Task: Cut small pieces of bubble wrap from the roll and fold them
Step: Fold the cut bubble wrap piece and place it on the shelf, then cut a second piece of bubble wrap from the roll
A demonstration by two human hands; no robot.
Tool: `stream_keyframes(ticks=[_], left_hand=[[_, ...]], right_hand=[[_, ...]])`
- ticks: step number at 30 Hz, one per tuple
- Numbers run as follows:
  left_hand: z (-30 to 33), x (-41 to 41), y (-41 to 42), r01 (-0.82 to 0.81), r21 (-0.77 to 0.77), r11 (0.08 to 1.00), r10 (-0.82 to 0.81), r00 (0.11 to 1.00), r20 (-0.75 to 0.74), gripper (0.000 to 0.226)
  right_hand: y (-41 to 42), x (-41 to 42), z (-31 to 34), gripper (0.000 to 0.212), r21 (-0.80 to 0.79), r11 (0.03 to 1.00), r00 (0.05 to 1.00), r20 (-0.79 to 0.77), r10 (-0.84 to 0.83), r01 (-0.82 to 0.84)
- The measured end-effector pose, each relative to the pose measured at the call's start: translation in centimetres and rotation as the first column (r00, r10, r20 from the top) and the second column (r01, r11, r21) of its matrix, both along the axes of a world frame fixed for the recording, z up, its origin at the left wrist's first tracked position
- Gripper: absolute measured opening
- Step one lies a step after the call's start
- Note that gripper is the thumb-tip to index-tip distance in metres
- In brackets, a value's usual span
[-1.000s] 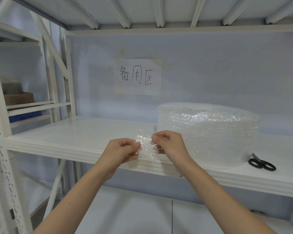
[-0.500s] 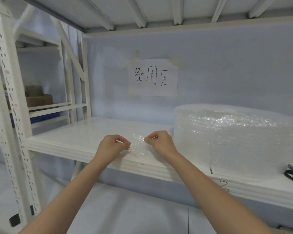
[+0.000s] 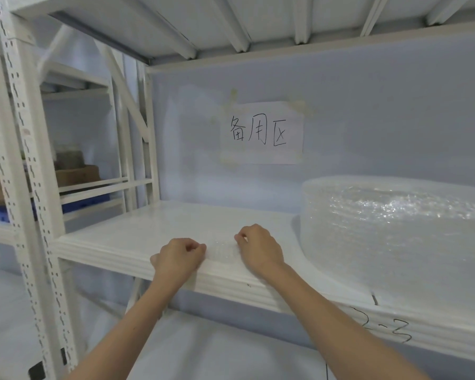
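Note:
A small clear piece of bubble wrap (image 3: 222, 250) lies on the white shelf (image 3: 154, 231) near its front edge. My left hand (image 3: 179, 258) pinches its left side and my right hand (image 3: 259, 249) pinches its right side, both with fingers curled and resting on the shelf. The big roll of bubble wrap (image 3: 395, 231) stands on the shelf just right of my right hand. Scissors are out of view.
A paper sign (image 3: 261, 132) with handwriting is taped to the back wall. White perforated uprights (image 3: 25, 171) stand at the left, with cardboard boxes (image 3: 74, 171) on a neighbouring shelf behind them. A lower shelf (image 3: 203, 352) lies beneath my arms.
Both hands have lowered the small piece from the air onto the shelf surface. My view has swung left, so the scissors have left the frame.

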State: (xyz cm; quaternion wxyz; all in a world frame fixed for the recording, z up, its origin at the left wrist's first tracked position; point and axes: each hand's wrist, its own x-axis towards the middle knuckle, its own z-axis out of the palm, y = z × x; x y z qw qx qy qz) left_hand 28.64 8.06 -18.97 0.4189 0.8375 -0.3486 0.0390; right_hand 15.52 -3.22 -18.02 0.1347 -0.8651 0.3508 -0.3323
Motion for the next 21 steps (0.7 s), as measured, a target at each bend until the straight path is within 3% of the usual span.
stream_keyframes(ticks=[5,10,15,19,21], left_hand=[[0.3,-0.7,1.2,0.026,-0.060,0.998,-0.023,0.999,0.046,0.020],[1.1,-5.7,1.6,0.238,-0.215,0.947,-0.229,0.971,0.067,0.015],[1.4,-14.3,0.5,0.544,-0.280,0.791,-0.560,0.828,0.027,0.013],[0.9,-19.8,-0.7,0.675,-0.264,0.689,-0.709,0.704,-0.051,0.015],[0.9,-22.0,-1.1,0.717,-0.263,0.645,-0.755,0.652,-0.075,0.017]], right_hand=[[3.3,-3.9,0.6,0.029,-0.002,0.999,0.992,0.121,0.045,-0.045],[6.9,-12.7,0.5,0.030,-0.008,1.000,0.989,0.145,0.022,-0.021],[7.5,-23.1,-0.1,0.043,0.033,0.989,0.951,0.273,-0.147,0.144],[6.0,-30.5,0.6,0.050,-0.028,0.929,0.853,0.407,-0.327,0.369],[4.1,-33.9,1.0,0.045,-0.030,0.883,0.827,0.364,-0.427,0.469]])
